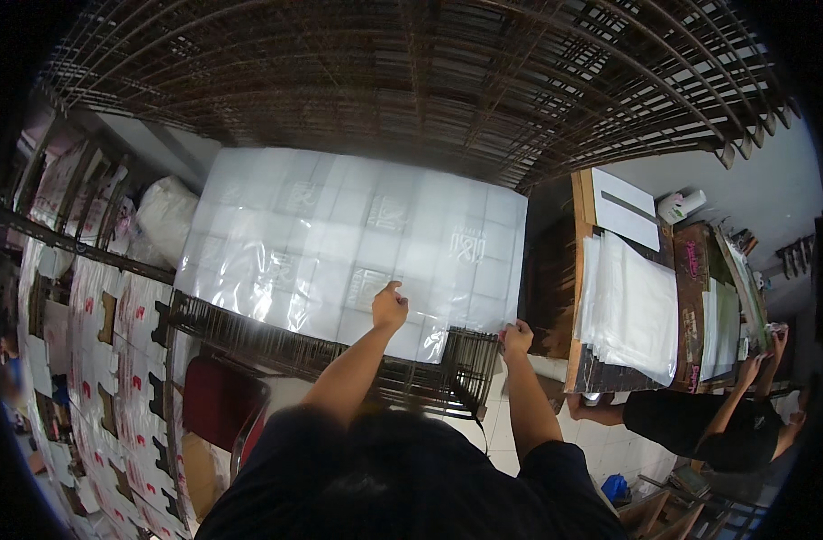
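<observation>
Lying flat across a dark wire rack [249,328], the large translucent plastic sheet [339,243] stretches away from the person, its long axis running left to right. The left hand [389,308] presses on the sheet just inside its near edge, grip loosely curled; the right hand [517,338] pinches the near right corner. Faint printed squares and glare mark its surface.
</observation>
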